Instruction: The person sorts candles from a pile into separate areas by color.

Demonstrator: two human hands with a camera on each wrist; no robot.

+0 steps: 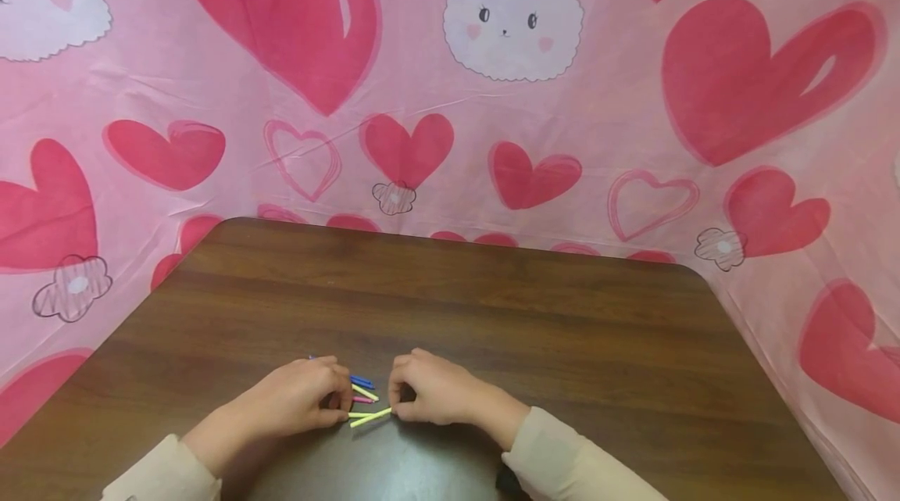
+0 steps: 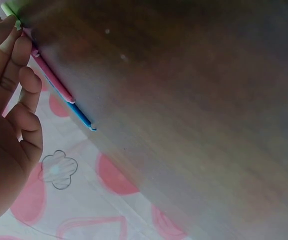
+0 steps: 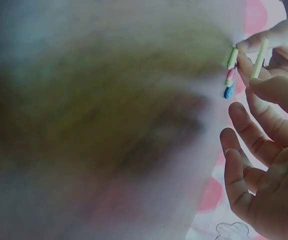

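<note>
My left hand (image 1: 298,399) pinches one end of a yellow-green stick (image 1: 361,414) between thumb and forefinger, low over the table. Facing it, my right hand (image 1: 446,393) holds a second yellow-green stick (image 1: 373,417) by its right end. That stick slants down to the left and overlaps the first one in the head view. Just beyond the left fingers lie blue sticks (image 1: 362,381), another yellow-green stick (image 1: 366,392) and a pink stick (image 1: 362,399), partly hidden by the left hand. The left wrist view shows the pink stick (image 2: 54,80) alongside a blue one (image 2: 81,116).
The brown wood-grain table (image 1: 492,298) has rounded far corners. Pink cloth (image 1: 436,94) printed with hearts and rabbits hangs behind it and along both sides. A small dark object (image 1: 508,479) shows beside the right sleeve at the near side.
</note>
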